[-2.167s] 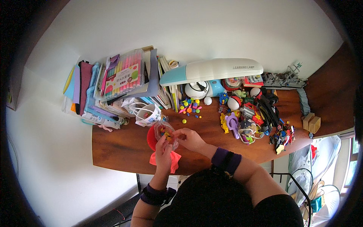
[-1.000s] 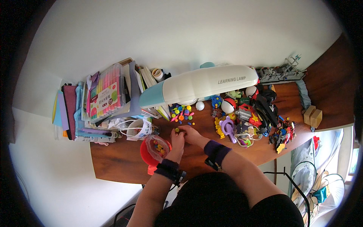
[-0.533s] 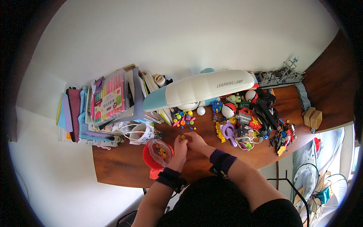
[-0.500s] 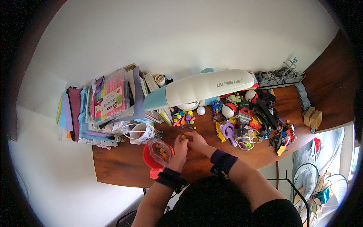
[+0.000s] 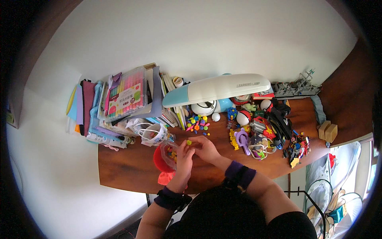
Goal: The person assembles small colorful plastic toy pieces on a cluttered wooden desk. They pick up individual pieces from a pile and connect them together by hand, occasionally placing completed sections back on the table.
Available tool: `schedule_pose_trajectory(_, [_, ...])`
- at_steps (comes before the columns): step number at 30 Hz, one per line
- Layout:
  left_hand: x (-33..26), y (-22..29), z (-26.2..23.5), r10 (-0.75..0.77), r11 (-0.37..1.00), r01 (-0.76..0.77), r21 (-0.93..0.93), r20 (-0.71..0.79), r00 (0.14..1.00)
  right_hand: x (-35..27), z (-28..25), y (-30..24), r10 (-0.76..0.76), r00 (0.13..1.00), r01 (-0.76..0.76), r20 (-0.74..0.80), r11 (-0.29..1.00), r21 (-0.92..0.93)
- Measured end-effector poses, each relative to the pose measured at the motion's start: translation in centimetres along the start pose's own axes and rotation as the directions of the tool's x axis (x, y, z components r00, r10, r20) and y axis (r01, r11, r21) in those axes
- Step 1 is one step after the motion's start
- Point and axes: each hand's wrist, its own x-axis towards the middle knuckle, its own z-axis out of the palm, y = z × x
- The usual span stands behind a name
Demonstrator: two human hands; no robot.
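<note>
A: What's hard to see?

B: The red bowl [image 5: 160,158] is half covered by the left hand [image 5: 184,155], and a clear bag of small coloured pieces sits against it. The near desk edge disappears under the person's head.

A: And the hands?

B: The left hand curls loosely by the bowl. The right hand [image 5: 207,148] has its fingertips pinched beside a tiny yellow bead [image 5: 189,142]; whether it grips the bead I can't tell.

A: Room to move?

B: Bare desk [image 5: 123,167] to the left of the bowl. Toys [image 5: 262,131] crowd the right, books [image 5: 119,103] the back left, and a lamp [image 5: 217,88] hangs above.
</note>
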Motion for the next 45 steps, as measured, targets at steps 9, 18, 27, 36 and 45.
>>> schedule_pose_trajectory(9, [-3.2, 0.1, -5.3, -0.108, 0.987, 0.111, -0.118, 0.031, 0.994, -0.8, 3.5, -1.8, -0.049, 0.983, 0.046, 0.174, 0.999, 0.019])
schedule_pose_trajectory(18, [-4.6, 1.7, -6.3, -0.086, 0.990, 0.078, -0.113, -0.060, 0.995, -1.5, 4.7, -1.2, 0.028, 0.962, -0.008, 0.271, 0.997, -0.073])
schedule_pose_trajectory(27, [-4.1, -0.2, -6.4, 0.043, 0.998, -0.049, -0.050, -0.109, 0.993, -2.4, 4.4, -1.2, -0.040, 0.979, 0.068, 0.201, 0.989, -0.135])
schedule_pose_trajectory(36, [-2.5, 0.9, -1.2, 0.276, 0.903, -0.281, 0.324, 0.062, 0.959, -1.6, 1.9, 0.0, 0.010, 0.997, -0.007, 0.077, 0.999, -0.033])
schedule_pose_trajectory(45, [1.7, -2.4, 2.8, 0.122, 0.951, -0.139, 0.276, 0.077, 0.990, -1.2, -2.6, 4.6, 0.171, 0.985, -0.172, -0.033, 0.984, -0.055])
